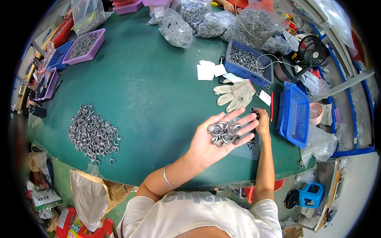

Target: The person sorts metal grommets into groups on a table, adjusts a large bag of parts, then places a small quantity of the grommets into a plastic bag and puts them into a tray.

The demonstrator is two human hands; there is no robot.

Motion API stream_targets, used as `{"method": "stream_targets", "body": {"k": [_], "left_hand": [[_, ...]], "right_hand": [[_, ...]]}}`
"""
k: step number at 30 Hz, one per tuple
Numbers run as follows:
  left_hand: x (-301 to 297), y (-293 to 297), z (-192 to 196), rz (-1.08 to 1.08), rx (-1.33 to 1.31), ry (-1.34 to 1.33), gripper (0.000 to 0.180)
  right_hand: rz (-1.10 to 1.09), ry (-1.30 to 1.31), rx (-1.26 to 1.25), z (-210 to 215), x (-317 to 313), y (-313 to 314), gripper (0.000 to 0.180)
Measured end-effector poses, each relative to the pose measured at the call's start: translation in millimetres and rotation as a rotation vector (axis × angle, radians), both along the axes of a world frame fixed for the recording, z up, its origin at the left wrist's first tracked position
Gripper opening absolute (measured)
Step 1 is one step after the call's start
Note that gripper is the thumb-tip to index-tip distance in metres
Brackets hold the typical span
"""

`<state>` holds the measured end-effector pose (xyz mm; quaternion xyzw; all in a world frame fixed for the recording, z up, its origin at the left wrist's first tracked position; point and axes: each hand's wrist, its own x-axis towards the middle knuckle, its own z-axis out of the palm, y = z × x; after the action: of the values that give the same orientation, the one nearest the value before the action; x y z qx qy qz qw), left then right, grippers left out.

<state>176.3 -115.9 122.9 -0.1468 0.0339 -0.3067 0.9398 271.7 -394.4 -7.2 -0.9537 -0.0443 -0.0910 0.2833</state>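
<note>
My left hand (206, 139) is held palm up over the green table, fingers stretched out, with a small heap of grey metal rings (224, 133) lying on the palm. Just beyond its fingertips is my right hand (262, 123), its fingers curled together. Something small and dark shows at those fingers, too hidden to make out. One ring (252, 109) appears beside the right fingertips. A pale work glove (235, 94) lies just past both hands. Off to the left, a large loose pile of similar rings (93, 133) rests on the table.
A blue bin of rings (248, 63), white paper slips (205, 71) and a red pen (272, 107) lie beyond my right hand. At the right edge stand a blue basket (293, 115) and a black fan (312, 51). Filled plastic bags (176, 29) line the far side, near another person's hand (228, 6).
</note>
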Motion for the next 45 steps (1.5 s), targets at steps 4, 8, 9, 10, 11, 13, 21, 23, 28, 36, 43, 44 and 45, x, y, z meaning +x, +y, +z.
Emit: {"method": "stream_targets", "body": {"k": [4, 8, 9, 10, 11, 13, 21, 23, 28, 36, 43, 44, 45], "left_hand": [[9, -2, -33, 0.079, 0.159, 0.208, 0.041], [24, -16, -66, 0.116, 0.315, 0.302, 0.042], [26, -20, -71, 0.119, 0.311, 0.293, 0.042], [26, -24, -76, 0.100, 0.313, 0.320, 0.041], [27, -26, -79, 0.091, 0.315, 0.344, 0.041], [30, -30, -86, 0.112, 0.351, 0.327, 0.039], [47, -31, -101, 0.148, 0.536, 0.238, 0.039], [55, -27, -95, 0.166, 0.455, 0.255, 0.037], [95, -2, -84, 0.245, 0.310, 0.335, 0.021], [159, 70, -52, 0.545, 0.314, 0.299, 0.017], [222, 66, -128, 0.604, 0.280, 0.503, 0.025], [228, 75, -143, 0.614, 0.288, 0.511, 0.025], [231, 76, -155, 0.632, 0.286, 0.489, 0.026]], "right_hand": [[-0.122, 0.119, -0.038, -6, 9, 0, 0.024], [-0.057, -0.123, -0.030, -9, 13, 10, 0.026], [-0.055, -0.170, -0.136, -13, 15, 8, 0.025], [-0.090, -0.119, -0.117, -17, 16, 5, 0.023], [-0.115, -0.072, -0.096, -14, 19, 7, 0.021], [-0.143, -0.018, 0.006, -8, 20, 9, 0.017], [0.244, 0.227, 0.793, 61, -21, 103, 0.012], [0.381, 0.027, 0.243, 84, -22, 119, 0.017], [0.344, -0.216, 0.239, 142, 8, 122, 0.013], [0.254, -0.997, 0.041, 352, 90, 139, 0.013], [0.283, -0.715, 0.033, 465, 174, 126, 0.023], [0.295, -0.583, 0.012, 467, 163, 144, 0.026], [0.299, -0.453, -0.022, 470, 150, 157, 0.028]]}}
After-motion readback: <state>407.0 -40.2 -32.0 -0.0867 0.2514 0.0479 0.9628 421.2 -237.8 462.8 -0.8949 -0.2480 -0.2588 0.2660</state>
